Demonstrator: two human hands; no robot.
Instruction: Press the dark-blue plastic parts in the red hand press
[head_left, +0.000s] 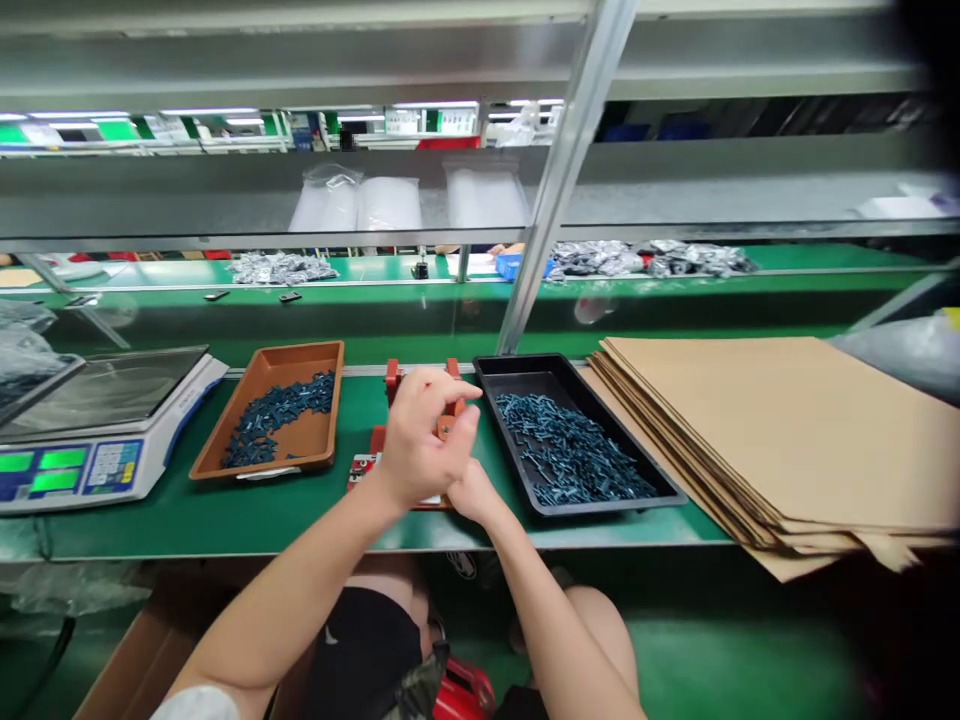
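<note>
My left hand (427,438) is raised over an orange-red metal jig (391,385) on the green workbench (225,520), its fingers pinched together close to the jig. Anything small between them is hidden. My right hand (474,490) sits just below it, partly covered, with its fingers out of sight. To the left lies a brown tray (304,455) holding dark blue small parts (279,415). To the right, a black tray (525,378) holds a heap of similar parts (566,450). Neither hand touches a tray.
A digital weighing scale (97,445) stands at the far left, and a stack of cardboard sheets (780,430) lies at the right. A steel shelf post (566,190) rises behind the black tray. Beyond it runs another green bench with foil bags (281,268) and a co-worker's hand (506,248).
</note>
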